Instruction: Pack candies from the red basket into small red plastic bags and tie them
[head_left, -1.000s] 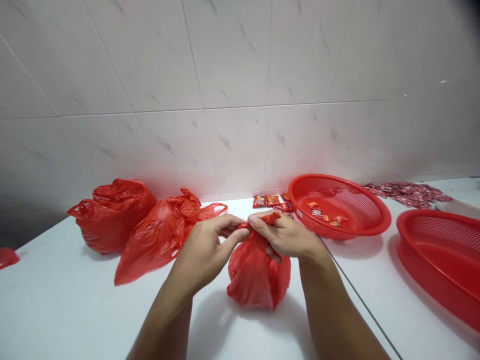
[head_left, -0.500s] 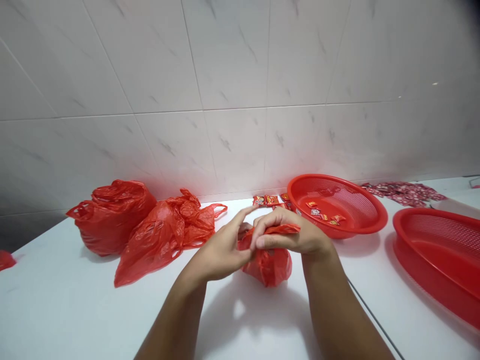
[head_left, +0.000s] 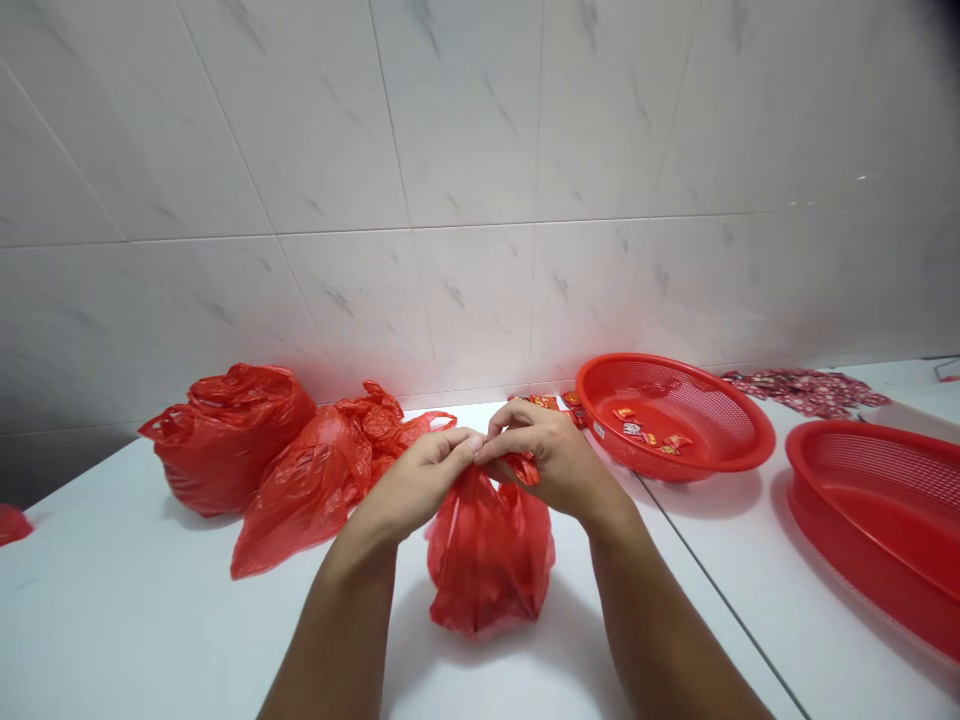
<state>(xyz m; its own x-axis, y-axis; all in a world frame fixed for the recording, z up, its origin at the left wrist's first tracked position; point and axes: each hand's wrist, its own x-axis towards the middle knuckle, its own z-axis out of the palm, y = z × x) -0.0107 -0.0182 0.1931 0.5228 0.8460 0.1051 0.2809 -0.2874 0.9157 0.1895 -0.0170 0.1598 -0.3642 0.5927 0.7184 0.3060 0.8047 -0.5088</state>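
A person's two bare hands at work on a red bag (head_left: 491,560), head view. The bag is at the front centre of the white table (head_left: 150,620), directly below the hands; it bulges and narrows upward to a gathered neck. Whether its base touches the table cannot be told. The left hand (head_left: 424,480) grasps the neck, thumb and forefinger pinched together at the top. The right hand (head_left: 555,450) grasps the same neck from the other side, its fingertips meeting those of the left; a loose end of red plastic shows below its curled fingers.

Left of the hands, toward the rear, a bulky sack (head_left: 229,440) stands beside a heap of loose carrier bags (head_left: 307,490), the two touching. A scrap of red plastic (head_left: 13,523) is cut off by the left edge.

Behind the right hand lie small packets (head_left: 544,402), next to a round basket (head_left: 697,400) with a few sweets (head_left: 652,438) inside. Farther right are a second basket (head_left: 862,540), partly out of view, and, behind it, a spread of patterned wrappers (head_left: 810,390). A tiled wall (head_left: 480,120) closes the back.
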